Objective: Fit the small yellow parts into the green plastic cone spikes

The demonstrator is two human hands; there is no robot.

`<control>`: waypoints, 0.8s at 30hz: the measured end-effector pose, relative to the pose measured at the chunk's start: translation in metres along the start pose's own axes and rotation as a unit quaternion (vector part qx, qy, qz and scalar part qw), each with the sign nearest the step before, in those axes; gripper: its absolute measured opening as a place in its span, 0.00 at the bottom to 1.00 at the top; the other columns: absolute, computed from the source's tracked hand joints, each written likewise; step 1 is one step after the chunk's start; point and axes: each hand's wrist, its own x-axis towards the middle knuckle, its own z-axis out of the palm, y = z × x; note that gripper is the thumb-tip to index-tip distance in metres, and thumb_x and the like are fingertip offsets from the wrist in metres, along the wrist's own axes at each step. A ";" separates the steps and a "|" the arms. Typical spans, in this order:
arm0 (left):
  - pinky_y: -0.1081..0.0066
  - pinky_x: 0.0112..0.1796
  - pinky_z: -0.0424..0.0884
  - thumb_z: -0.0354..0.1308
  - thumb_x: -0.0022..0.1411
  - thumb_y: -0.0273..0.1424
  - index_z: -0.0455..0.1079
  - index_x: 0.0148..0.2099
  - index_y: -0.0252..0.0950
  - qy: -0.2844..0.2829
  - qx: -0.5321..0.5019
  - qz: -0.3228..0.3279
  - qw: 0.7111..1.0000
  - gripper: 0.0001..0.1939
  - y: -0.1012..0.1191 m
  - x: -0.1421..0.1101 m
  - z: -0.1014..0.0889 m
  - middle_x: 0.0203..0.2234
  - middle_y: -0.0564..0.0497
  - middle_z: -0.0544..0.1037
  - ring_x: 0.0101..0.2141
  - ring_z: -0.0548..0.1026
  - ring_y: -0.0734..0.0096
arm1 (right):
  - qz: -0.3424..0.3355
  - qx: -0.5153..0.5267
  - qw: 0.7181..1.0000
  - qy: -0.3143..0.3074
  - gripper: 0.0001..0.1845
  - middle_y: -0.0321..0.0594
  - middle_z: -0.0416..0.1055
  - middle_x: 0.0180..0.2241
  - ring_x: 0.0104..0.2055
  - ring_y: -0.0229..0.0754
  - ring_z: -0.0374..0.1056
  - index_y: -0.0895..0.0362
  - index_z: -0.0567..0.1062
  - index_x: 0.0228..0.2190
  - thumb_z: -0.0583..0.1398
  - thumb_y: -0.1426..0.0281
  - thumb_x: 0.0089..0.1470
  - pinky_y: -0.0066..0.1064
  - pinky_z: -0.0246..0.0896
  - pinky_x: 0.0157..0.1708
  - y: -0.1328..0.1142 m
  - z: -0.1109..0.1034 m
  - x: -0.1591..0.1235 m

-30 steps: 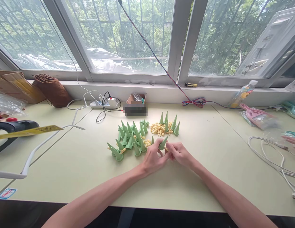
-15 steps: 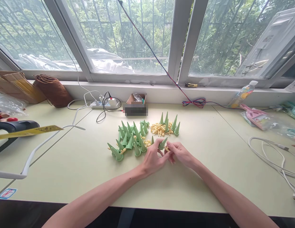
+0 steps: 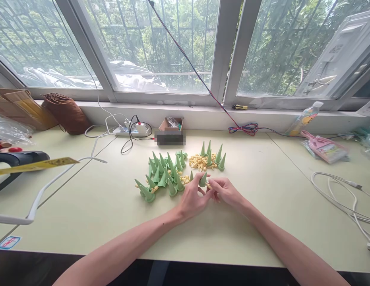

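My left hand (image 3: pixel 192 196) pinches a green plastic cone (image 3: pixel 203 179) just above the pale green table (image 3: pixel 262 206). My right hand (image 3: pixel 227 191) meets it from the right, fingers closed on a small yellow peg at the cone's base; the peg is mostly hidden. A heap of several green cones (image 3: pixel 162 174) lies left of my hands. Behind them a pile of small yellow pegs (image 3: pixel 199 162) sits among several upright cones (image 3: pixel 222 162).
A small cardboard box (image 3: pixel 170 128) and a power strip (image 3: pixel 131 129) with cables stand at the back. White cables (image 3: pixel 339 198) lie at the right, a pink packet (image 3: pixel 322 147) and a bottle (image 3: pixel 304 118) beyond. A brown pouch (image 3: pixel 65 113) and yellow tape (image 3: pixel 32 165) are at the left.
The cone in my fingers has tipped more upright and my right hand has shifted slightly. Another person's fingers at the far right edge have gone from view.
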 end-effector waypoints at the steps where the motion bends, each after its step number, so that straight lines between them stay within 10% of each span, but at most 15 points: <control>1: 0.70 0.31 0.81 0.59 0.63 0.32 0.62 0.55 0.39 -0.003 0.000 -0.002 1.000 0.19 0.000 0.000 0.000 0.49 0.47 0.74 0.31 0.79 0.74 | -0.003 -0.003 1.000 0.000 0.29 0.34 0.64 0.17 0.17 0.34 0.61 0.58 0.69 0.20 0.56 0.49 0.62 0.26 0.56 0.17 0.000 0.000 0.000; 24: 0.63 0.40 0.81 0.58 0.64 0.30 0.60 0.60 0.41 -0.020 0.004 -0.002 1.000 0.23 -0.006 -0.003 0.000 0.49 0.47 0.75 0.32 0.81 0.72 | 0.006 0.014 1.000 -0.016 0.28 0.34 0.66 0.16 0.16 0.35 0.62 0.57 0.67 0.20 0.53 0.52 0.65 0.27 0.56 0.17 0.002 -0.001 -0.001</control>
